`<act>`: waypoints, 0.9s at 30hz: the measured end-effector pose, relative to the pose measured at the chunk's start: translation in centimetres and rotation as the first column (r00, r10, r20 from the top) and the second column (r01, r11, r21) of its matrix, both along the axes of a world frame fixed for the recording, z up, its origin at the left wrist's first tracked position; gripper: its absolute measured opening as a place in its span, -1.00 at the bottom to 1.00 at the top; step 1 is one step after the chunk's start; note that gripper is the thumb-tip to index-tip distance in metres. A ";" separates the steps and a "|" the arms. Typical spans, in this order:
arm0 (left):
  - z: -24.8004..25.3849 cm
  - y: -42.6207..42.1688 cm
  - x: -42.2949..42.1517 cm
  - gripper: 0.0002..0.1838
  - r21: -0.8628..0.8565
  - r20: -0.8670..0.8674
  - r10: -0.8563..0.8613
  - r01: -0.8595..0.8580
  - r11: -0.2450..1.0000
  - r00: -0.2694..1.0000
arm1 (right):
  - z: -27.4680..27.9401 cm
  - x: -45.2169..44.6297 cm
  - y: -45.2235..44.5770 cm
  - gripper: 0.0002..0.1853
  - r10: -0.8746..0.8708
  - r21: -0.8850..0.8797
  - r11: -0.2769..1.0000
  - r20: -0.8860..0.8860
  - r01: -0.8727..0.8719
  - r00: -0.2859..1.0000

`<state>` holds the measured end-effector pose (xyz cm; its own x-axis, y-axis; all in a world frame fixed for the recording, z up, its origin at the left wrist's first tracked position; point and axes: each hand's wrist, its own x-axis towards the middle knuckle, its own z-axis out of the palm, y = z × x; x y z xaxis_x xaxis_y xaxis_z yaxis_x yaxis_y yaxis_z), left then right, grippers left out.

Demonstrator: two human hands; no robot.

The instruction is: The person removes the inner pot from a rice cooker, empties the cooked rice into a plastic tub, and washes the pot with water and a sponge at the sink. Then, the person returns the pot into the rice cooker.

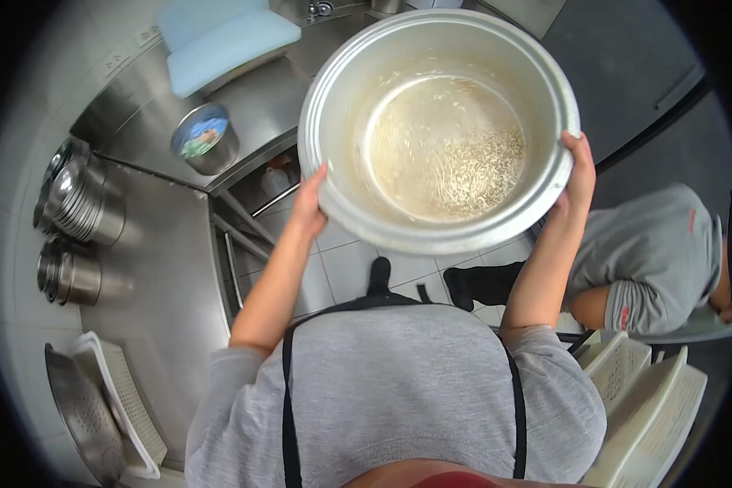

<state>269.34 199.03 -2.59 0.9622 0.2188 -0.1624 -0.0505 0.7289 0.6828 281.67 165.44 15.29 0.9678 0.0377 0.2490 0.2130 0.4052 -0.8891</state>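
Both my hands hold up a large round metal pot, its open top facing me. My left hand grips the rim at the lower left, thumb on the edge. On the right side of the rim, my right hand is closed round the edge. Inside the pot, grains that look like rice lie on the bottom, mostly towards the lower right, and a few stick to the wall. The fingers beneath the pot are partly hidden.
A steel counter at left bears stacked bowls, smaller pots, a colander and a basket. Near the sink are a blue board and a steel container. Another person bends at right, above white baskets.
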 end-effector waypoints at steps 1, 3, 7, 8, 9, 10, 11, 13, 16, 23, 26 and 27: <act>2.6 0.8 3.1 -0.53 -0.017 0.049 -0.014 0.015 1.000 0.999 | -0.5 2.9 -0.6 -0.85 -0.007 0.106 0.994 -0.057 0.013 0.998; 5.5 2.9 9.1 -0.54 -0.111 0.079 -0.087 0.096 0.989 0.993 | -2.8 9.8 -2.3 -0.74 0.064 0.163 0.986 -0.194 -0.032 0.979; 8.8 5.6 18.5 -0.55 -0.005 0.096 0.033 -0.033 0.999 0.995 | -5.2 20.1 0.2 -0.64 0.129 0.314 0.948 -0.245 -0.047 0.961; 9.1 6.4 20.7 -0.55 0.012 0.149 0.078 -0.081 0.997 0.986 | -5.6 23.5 1.8 -0.64 0.164 0.322 0.943 -0.245 -0.079 0.955; 9.8 7.1 22.6 -0.55 0.013 0.143 0.077 -0.080 0.997 0.987 | -5.9 26.4 3.2 -0.65 0.196 0.325 0.939 -0.250 -0.109 0.948; 10.6 7.8 24.2 -0.55 0.015 0.144 0.132 -0.135 0.991 0.981 | -6.4 30.0 4.7 -0.65 0.205 0.324 0.939 -0.264 -0.113 0.943; 12.1 6.8 24.3 -0.55 0.020 0.162 0.160 -0.165 0.986 0.974 | -5.7 30.9 3.8 -0.65 0.190 0.327 0.940 -0.262 -0.098 0.946; 11.2 8.9 27.7 -0.55 0.004 0.164 0.216 -0.220 0.976 0.963 | -6.3 36.2 7.9 -0.67 0.179 0.284 0.954 -0.293 -0.093 0.939; 11.8 11.1 32.2 -0.59 -0.005 0.200 0.316 -0.321 0.947 0.928 | -5.3 42.3 12.5 -0.71 0.275 0.297 0.934 -0.252 -0.196 0.928; 10.2 16.3 40.9 -0.62 -0.045 0.142 0.389 -0.387 0.921 0.910 | -7.5 58.1 21.2 -0.76 0.279 0.157 0.959 -0.342 -0.238 0.897; 9.4 17.1 43.5 -0.62 -0.009 0.059 0.458 -0.458 0.889 0.887 | -8.5 62.6 23.6 -0.89 0.365 0.181 0.930 -0.391 -0.319 0.845; 9.3 17.0 44.2 -0.62 -0.007 0.058 0.472 -0.472 0.882 0.880 | -8.8 63.8 24.5 -0.89 0.379 0.183 0.925 -0.392 -0.333 0.838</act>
